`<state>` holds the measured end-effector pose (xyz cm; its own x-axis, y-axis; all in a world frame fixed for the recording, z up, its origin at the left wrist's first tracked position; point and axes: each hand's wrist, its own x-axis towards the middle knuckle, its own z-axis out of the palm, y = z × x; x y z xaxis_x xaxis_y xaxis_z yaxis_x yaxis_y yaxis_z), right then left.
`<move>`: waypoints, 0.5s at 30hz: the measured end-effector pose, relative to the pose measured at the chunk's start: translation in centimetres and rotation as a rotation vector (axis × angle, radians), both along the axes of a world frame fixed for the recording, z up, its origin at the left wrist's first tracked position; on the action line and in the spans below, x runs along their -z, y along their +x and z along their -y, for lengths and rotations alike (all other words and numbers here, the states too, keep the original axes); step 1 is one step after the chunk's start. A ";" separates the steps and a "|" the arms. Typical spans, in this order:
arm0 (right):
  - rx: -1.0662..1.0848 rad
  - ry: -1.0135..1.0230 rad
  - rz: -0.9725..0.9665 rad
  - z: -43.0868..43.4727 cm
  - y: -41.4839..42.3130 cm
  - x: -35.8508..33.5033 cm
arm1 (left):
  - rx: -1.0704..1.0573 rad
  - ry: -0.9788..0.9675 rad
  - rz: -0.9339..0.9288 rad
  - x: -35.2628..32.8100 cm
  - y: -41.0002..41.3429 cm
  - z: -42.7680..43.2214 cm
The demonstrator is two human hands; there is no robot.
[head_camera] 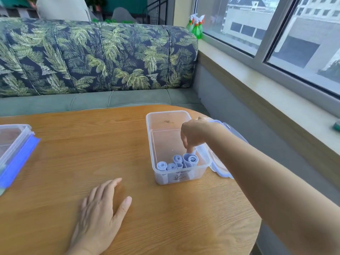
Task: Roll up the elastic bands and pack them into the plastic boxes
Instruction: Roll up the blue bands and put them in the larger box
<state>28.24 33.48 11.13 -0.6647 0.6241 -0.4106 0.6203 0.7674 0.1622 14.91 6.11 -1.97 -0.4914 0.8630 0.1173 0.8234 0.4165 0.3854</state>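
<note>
Head view, the only one.

Round wooden tabletop (73, 144) fills the lower frame. Right of centre we see a clear box (149, 126) standing open. Its far half shows bare floor. At its near end stand blue rolls (172, 166), on end and packed side by side against the near wall. The rightmost roll (192, 160) is the largest and stands a little higher than the rest.

Right hand (195, 135) comes in from the lower right and hangs over the box's right side, knuckles up and fingers curled downward. One fingertip (190, 150) reaches the back of the rightmost roll and touches it. The thumb is hidden, so we cannot tell whether the hand pinches the roll or only touches it.

Left hand (101, 214) lies at lower centre, palm down on the tabletop with fingers straight and slightly spread, holding nothing. It is well apart from the box.

A clear lid (219, 168) with blue edging lies just beside the box on its right, partly under the right forearm.

At the left edge is a second box (11, 144), cut off by the frame, with a blue strip along its side.

Behind the tabletop we note a sofa (92, 56) with a leaf-print back. Green spray bottles (196, 26) stand on the sill at upper centre right, and a window (276, 34) fills the upper right.
</note>
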 end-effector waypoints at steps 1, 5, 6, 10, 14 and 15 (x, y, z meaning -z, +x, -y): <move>-0.013 0.012 0.017 0.0 0.0 0.0 | 0.000 -0.002 0.003 0.0 0.0 0.0; -0.025 0.024 0.057 0.2 0.2 -0.3 | 0.003 -0.015 -0.003 -0.1 0.1 0.0; -0.025 0.022 0.058 0.3 0.3 -0.4 | 0.001 -0.016 -0.004 -0.1 0.1 0.0; -0.034 0.030 0.074 0.7 0.4 -0.4 | 0.000 -0.023 -0.013 -0.1 0.1 0.0; -0.025 0.014 0.070 0.8 0.8 -0.4 | 0.000 -0.014 -0.013 -0.1 0.2 0.0; -0.017 0.005 0.057 0.8 0.9 -0.4 | 0.002 -0.015 -0.014 -0.1 0.2 0.0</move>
<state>29.17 32.72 11.55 -0.6513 0.6147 -0.4449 0.5967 0.7771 0.2002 15.08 6.10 -1.90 -0.4884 0.8655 0.1112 0.8292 0.4207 0.3679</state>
